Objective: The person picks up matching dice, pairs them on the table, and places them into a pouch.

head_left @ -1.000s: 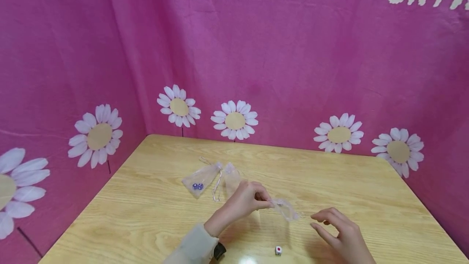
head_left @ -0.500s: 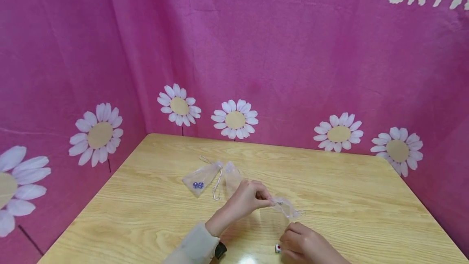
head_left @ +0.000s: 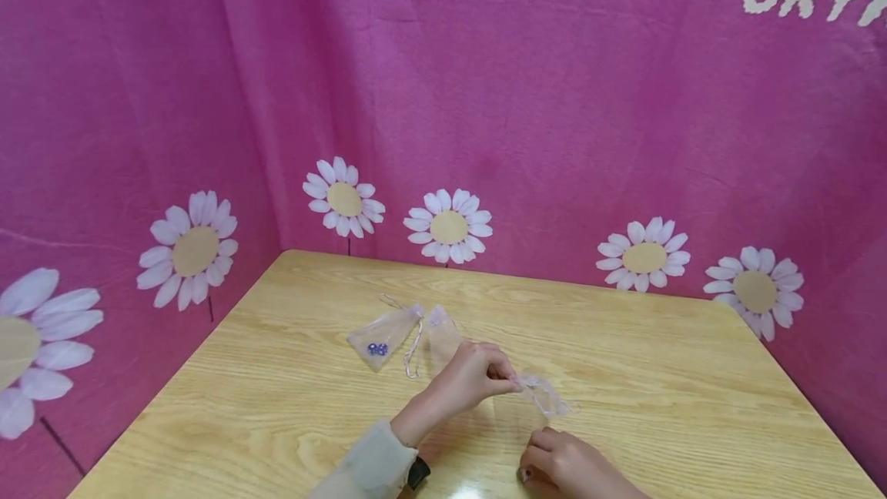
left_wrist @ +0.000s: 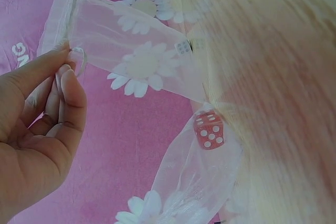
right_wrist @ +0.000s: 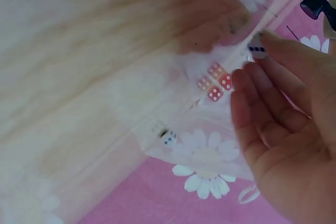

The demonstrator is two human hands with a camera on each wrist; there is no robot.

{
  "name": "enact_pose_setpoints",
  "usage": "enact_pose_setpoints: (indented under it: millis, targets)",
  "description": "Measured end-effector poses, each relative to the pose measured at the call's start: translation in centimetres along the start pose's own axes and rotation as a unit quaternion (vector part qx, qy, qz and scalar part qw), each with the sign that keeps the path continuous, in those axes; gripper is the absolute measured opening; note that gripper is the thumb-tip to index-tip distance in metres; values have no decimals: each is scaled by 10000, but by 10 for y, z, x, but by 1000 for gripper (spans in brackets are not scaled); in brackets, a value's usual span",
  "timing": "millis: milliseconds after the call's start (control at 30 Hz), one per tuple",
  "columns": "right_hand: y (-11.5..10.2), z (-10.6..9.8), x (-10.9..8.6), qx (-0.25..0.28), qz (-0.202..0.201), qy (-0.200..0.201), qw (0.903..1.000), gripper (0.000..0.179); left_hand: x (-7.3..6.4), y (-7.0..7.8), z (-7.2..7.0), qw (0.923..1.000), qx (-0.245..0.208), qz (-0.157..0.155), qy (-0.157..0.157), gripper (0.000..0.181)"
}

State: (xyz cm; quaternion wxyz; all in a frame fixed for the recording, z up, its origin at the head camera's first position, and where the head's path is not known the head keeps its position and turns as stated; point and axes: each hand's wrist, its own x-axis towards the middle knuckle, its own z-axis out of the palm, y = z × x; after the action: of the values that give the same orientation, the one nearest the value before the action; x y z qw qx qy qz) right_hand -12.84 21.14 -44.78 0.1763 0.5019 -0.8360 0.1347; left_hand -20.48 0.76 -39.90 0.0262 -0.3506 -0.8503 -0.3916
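Observation:
Near the table's middle, my left hand pinches the top edge of a sheer pale organza drawstring bag and holds it up. At the bottom of this bag lies a white die. My right hand is low by the near side of the table, with another white die pinched between thumb and fingers. Beyond the left hand lies a second organza bag, partly hidden by that hand. Red dice show inside it.
A third organza bag with blue dice in its bottom lies left of the second, its cord trailing beside it. The glossy wooden table meets a pink daisy-printed curtain at the back and left.
My right hand has come left and down from beside the held bag and taken the white die off the table between its fingers. The left hand keeps its pinch on the bag, almost still.

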Motion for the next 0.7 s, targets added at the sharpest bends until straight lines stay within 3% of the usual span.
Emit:
enact_pose_setpoints:
  millis: [167, 233, 367, 533, 700]
  targets:
    - [-5, -4, 0, 131, 52, 817, 9966, 10, 0, 0, 0, 10000, 77, 9, -22, 6]
    - [-7, -6, -2, 151, 100, 1289, 9915, 8, 1, 0, 1, 10000, 43, -18, -39, 6]
    - [-8, -13, -10, 53, 420, 2089, 9770, 21, 0, -1, 1, 9999, -143, 0, -65, 7]
    - [-7, -21, -19, -51, 945, 2428, 9654, 29, 0, -2, 1, 9991, -419, -12, -54, 7]
    - [-2, -24, -14, -436, 789, 2644, 9602, 35, 1, -2, 1, 9988, -476, 59, -35, 7]
